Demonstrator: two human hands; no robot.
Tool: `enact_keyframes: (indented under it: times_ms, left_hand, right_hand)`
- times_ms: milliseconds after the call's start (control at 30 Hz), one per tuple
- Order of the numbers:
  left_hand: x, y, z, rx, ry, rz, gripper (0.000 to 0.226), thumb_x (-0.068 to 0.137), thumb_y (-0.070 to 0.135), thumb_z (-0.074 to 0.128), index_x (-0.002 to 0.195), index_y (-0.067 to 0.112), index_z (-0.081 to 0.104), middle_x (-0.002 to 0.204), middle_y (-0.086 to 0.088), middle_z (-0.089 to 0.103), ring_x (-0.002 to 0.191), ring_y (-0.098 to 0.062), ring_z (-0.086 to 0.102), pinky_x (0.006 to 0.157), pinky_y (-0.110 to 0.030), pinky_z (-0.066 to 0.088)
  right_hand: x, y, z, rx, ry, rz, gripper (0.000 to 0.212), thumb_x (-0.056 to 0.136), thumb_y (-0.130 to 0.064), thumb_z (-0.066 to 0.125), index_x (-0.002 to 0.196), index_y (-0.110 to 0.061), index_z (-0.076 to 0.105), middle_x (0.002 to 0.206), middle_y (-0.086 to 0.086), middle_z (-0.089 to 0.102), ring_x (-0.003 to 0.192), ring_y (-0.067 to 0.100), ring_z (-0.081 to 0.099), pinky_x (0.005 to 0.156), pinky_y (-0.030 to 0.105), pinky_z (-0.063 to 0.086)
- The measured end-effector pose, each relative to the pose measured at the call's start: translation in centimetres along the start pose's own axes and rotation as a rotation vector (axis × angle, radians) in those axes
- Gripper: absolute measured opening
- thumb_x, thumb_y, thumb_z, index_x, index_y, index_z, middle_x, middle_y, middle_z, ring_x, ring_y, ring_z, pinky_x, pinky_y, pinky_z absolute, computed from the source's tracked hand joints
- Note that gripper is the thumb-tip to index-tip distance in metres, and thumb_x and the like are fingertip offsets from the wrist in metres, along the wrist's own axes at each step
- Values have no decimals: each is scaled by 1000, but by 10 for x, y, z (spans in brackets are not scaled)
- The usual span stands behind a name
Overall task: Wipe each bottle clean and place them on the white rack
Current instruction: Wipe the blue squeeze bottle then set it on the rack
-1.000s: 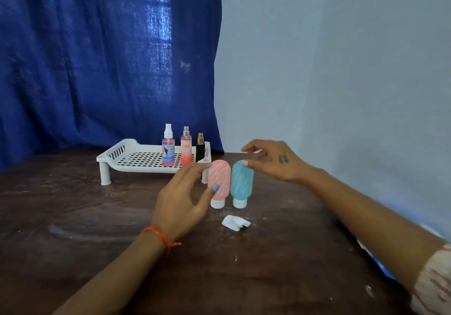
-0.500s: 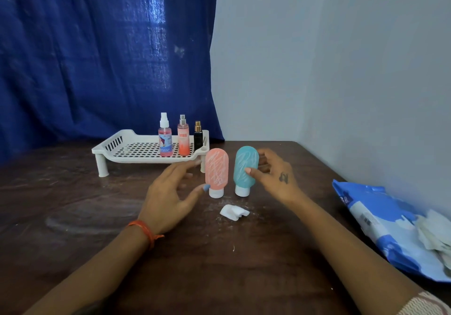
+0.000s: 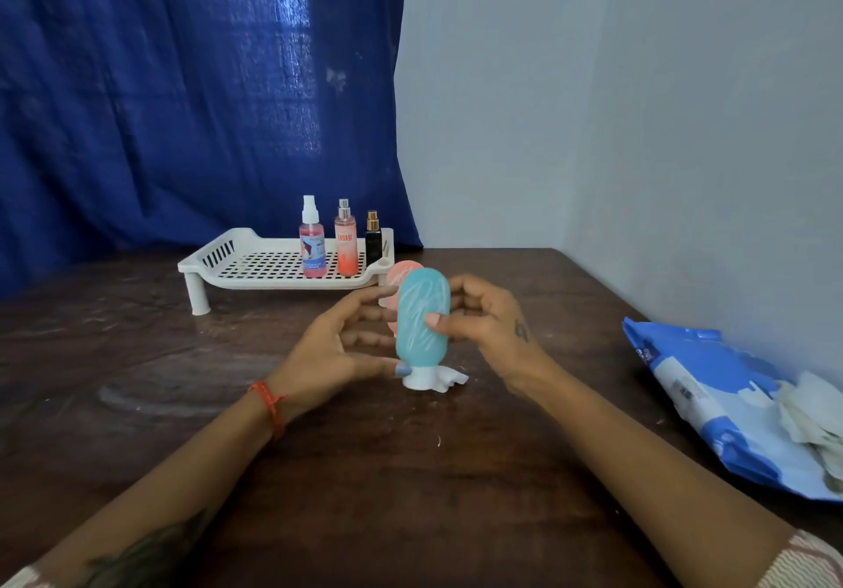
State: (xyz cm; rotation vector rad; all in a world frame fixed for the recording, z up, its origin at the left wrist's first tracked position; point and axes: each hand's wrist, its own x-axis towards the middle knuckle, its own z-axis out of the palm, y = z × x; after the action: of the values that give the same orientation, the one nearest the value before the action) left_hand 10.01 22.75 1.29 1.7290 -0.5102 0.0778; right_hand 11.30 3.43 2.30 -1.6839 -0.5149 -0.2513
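My right hand (image 3: 488, 327) grips the teal squeeze bottle (image 3: 417, 314), thumb on its front and fingers behind it. The bottle is upright, white cap down, just over a crumpled white wipe (image 3: 454, 377) on the table. My left hand (image 3: 337, 350) is beside it with fingers stretched out, its thumb touching the bottle's lower left edge. The pink squeeze bottle (image 3: 398, 270) is mostly hidden behind the teal one. The white rack (image 3: 273, 281) stands at the back, with three spray bottles on its right end: a pink one with a white top (image 3: 312, 245), an orange-pink one (image 3: 345, 245) and a small black one (image 3: 373, 243).
A blue and white pack of wipes (image 3: 711, 400) lies at the table's right edge, with loose used wipes (image 3: 812, 414) on it. The dark wooden table (image 3: 137, 382) meets a white wall on the right and a blue curtain behind.
My right hand has taken hold of the teal bottle and brought it left and toward me, in front of the pink one. My left hand has stayed beside the bottles.
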Motion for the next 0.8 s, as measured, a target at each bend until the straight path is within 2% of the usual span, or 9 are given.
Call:
enact_keyframes:
  times_ms: [100,200,367,467,533,600,700,800]
  left_hand:
    - [-1,0,1,2,-37,15,90,55,0,83,125,41,45,119,-3,60,99,-17,67,79,-31,57]
    - [-1,-2,3,11,-86,5,98,59,-7,81,130,45,38,124,2,57,103,-13,65,81,-30,56]
    - [-1,-3,6,-25,-106,-17,98,61,-10,79,129,46,36,129,7,54,105,-13,65,83,-35,57]
    - [-1,-4,3,-20,-105,-20,103,60,-8,82,133,45,34,132,5,52,105,-16,66,83,-38,56]
    - [-1,-5,1,-17,-107,-23,109,55,-1,86,137,44,32,133,5,51,106,-17,65,86,-41,56]
    - [0,-5,0,-11,-105,-26,110,49,8,88,136,46,32,133,5,50,106,-15,65,86,-41,55]
    - [0,-5,-1,6,-108,-44,111,47,11,89,135,47,32,134,5,47,107,-12,64,86,-36,56]
    - [1,-6,-2,14,-109,-58,110,51,8,86,137,44,30,137,4,44,108,-7,63,85,-33,56]
  right_hand:
    - [-2,3,5,-26,-54,36,24,77,-10,73,98,-15,63,94,4,69,87,16,67,71,35,58]
    - [-4,5,8,-47,-77,38,23,79,-10,71,99,-17,62,99,6,68,92,18,66,76,35,58]
    - [-3,6,12,-108,-81,57,27,80,-19,71,104,-18,60,102,3,67,93,15,65,77,32,57]
    - [-1,-1,6,-155,-19,66,29,79,-28,72,105,-16,63,100,0,66,90,14,63,71,29,57]
    - [1,-6,-4,-324,-22,48,24,77,-32,73,96,-19,66,93,-6,66,83,7,61,68,23,53]
    - [1,-7,-13,-529,-178,88,22,74,-35,75,91,-23,69,87,-12,66,78,2,60,68,19,47]
    - [0,-3,-18,-690,-457,209,30,72,-36,77,99,-25,70,92,-12,66,84,3,59,71,20,44]
    - [0,3,-17,-757,-460,151,28,77,-35,73,102,-23,71,95,-7,67,84,8,59,73,25,48]
